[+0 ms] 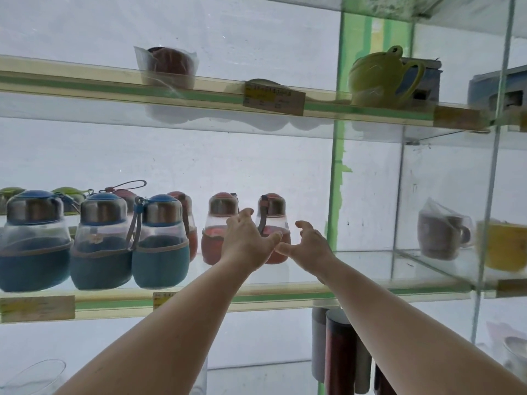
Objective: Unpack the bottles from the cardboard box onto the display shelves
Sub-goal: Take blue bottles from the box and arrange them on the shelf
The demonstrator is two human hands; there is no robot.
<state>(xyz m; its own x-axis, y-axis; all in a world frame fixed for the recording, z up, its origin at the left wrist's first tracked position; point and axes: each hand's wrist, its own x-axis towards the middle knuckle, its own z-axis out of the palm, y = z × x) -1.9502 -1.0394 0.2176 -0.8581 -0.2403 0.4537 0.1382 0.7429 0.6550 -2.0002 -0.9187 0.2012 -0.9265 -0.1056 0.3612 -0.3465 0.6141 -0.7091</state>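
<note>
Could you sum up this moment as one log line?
step: shelving red bottle | left hand: open, beside it | right hand: open, holds nothing | shelf: blue bottles left

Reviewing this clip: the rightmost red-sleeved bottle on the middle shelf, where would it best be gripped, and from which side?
Probably round the red sleeve of the rightmost red bottle, coming from the front: it stands upright and that wide lower body faces the shelf's open edge. The right side is free; another red bottle crowds its left. The steel cap is narrower, under the shelf above.

Bright backlit haze, soft focus, wide-angle bending at edges.
</note>
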